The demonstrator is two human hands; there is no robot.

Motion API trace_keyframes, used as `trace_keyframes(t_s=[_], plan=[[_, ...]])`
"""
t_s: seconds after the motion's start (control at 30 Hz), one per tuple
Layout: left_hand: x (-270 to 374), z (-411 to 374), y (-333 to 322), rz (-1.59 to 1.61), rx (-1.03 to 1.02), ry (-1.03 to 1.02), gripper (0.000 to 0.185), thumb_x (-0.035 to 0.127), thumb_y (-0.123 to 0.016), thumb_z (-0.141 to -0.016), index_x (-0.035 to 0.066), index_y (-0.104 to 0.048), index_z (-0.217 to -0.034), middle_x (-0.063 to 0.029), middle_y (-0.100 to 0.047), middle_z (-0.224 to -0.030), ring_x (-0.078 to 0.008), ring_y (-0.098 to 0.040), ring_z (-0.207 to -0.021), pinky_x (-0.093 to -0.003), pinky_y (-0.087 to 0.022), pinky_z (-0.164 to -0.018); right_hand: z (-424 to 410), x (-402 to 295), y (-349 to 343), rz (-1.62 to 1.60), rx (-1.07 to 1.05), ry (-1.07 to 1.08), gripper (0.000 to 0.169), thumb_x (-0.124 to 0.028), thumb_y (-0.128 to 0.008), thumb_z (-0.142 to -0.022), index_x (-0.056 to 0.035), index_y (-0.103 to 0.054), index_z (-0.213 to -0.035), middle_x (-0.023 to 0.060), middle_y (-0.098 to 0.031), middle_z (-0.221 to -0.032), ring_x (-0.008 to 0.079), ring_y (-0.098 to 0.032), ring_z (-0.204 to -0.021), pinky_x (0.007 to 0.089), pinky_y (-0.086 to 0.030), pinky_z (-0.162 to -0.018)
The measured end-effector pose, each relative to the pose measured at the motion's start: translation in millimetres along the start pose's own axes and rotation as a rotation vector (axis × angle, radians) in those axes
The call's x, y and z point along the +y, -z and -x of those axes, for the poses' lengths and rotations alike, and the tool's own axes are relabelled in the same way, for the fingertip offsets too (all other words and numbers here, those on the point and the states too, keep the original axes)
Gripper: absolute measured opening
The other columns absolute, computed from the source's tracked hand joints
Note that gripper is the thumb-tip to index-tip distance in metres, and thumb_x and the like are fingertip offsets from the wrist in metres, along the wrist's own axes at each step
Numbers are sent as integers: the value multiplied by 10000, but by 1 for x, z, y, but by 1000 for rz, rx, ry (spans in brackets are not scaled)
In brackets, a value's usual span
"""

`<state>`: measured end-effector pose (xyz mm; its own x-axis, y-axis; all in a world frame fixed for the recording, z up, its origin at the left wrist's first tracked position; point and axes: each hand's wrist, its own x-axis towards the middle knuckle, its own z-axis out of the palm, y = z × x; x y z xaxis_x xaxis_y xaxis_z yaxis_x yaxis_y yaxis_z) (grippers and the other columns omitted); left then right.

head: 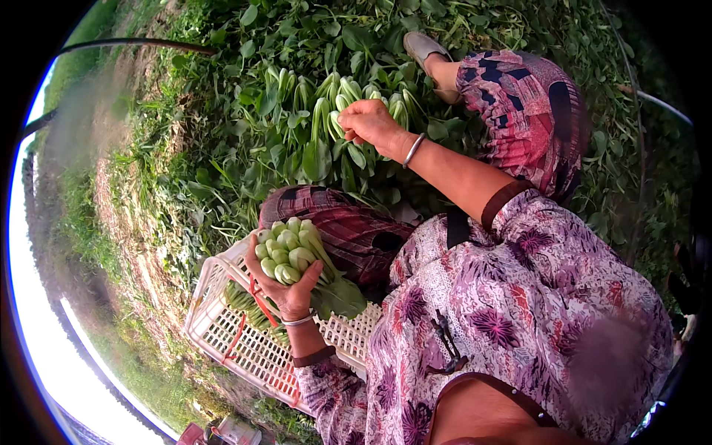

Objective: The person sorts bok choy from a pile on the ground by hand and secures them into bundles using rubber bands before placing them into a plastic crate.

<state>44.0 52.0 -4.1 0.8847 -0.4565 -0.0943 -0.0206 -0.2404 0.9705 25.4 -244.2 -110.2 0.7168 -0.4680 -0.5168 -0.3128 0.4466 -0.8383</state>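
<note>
My left hand (292, 289) cups a bunch of bok choy (288, 240), its pale cut bases facing up and its leaves hanging to the right. Beyond my bent knee, more bok choy (321, 114) lie in a row, with bases up and leaves trailing on the ground. My right hand (374, 125) is over this row, fingers curled beside the pale base of one plant. Whether those fingers grip it is hidden by the hand itself.
A white plastic crate (217, 345) with red ties stands at my left, with green produce (258, 314) inside. Leafy plants (356, 41) cover the ground around my shoe (425, 50). Dark hoop rods (136, 42) rise at the upper left. A plastic container (238, 431) sits at the bottom edge.
</note>
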Motion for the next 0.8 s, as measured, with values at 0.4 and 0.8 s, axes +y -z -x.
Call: trace_keyframes(t_s=[0.4, 0.8], plan=[[12, 0, 0, 43, 31, 53, 1161, 113, -899, -463, 49, -310, -1462, -109, -482, -1300, -262, -516, -1194, -408, -397, -1079, -55, 55, -9, 333, 180, -11, 72, -8, -627, -728, 30, -582, -688, 160, -650, -685, 233, -668, -537, 372, -518, -475], [2, 0, 5, 128, 48, 33, 1163, 158, -914, -470, 33, -307, -1454, -126, -502, -1303, -277, -530, -1202, -408, -403, -1083, -25, 18, -11, 351, -60, 122, 271, -181, -724, -704, 11, -691, -891, 102, -667, -665, 187, -642, -514, 324, -525, -541]])
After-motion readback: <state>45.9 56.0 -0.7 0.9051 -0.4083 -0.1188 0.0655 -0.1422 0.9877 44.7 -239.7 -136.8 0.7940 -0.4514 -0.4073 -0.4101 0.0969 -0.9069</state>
